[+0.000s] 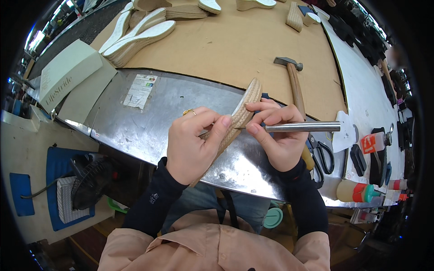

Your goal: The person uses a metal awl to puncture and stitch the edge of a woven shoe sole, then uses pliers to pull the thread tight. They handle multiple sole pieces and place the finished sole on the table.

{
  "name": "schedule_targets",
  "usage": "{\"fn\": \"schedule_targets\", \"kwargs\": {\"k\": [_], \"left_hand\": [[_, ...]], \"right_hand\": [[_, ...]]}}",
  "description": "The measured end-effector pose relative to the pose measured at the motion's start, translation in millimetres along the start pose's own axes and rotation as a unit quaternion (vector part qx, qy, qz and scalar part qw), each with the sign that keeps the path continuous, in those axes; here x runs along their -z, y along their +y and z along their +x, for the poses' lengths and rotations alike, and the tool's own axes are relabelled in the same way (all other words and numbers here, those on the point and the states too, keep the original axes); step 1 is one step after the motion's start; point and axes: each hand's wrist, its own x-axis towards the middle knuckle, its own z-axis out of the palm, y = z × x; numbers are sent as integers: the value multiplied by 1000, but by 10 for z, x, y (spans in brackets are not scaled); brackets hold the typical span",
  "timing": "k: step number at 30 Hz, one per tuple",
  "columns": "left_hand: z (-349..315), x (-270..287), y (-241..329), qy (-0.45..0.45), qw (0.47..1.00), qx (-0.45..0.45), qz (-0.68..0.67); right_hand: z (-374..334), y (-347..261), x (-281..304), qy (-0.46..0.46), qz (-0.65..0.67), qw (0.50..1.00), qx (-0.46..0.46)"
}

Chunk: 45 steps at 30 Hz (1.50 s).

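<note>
A wedge shoe sole [244, 108] with a braided rope edge and a pale top stands slanted over the metal table edge. My left hand [190, 142], a ring on one finger, is closed round it, thumb and forefinger pinching near its middle. My right hand [285, 140] grips a slim tool with a round metal handle [312, 127]. Its thin tip meets the braided side close to my left thumb. Some fingertips of the right hand rest against the sole's upper part. The sole's lower end is partly hidden behind my left hand and wrist.
A hammer [294, 83] lies beyond my right hand, and black scissors [323, 156] lie right of my wrist. Several wedge soles [140, 40] rest at the far left on brown board. A cream box [70, 74] stands left; a green-capped bottle [355, 191] lies right.
</note>
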Motion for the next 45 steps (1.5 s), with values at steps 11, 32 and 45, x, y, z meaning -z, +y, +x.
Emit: {"fn": "schedule_targets", "kwargs": {"k": [11,32,45], "left_hand": [[-36,-6,37,2,998,-65,6],[-36,-28,-1,-7,998,-41,-42],[-40,-28,19,-5,998,1,-56]], "right_hand": [[-4,13,-15,3,3,1000,-1],[-26,38,-63,43,112,989,-84],[-34,30,-57,41,146,982,-116]]}}
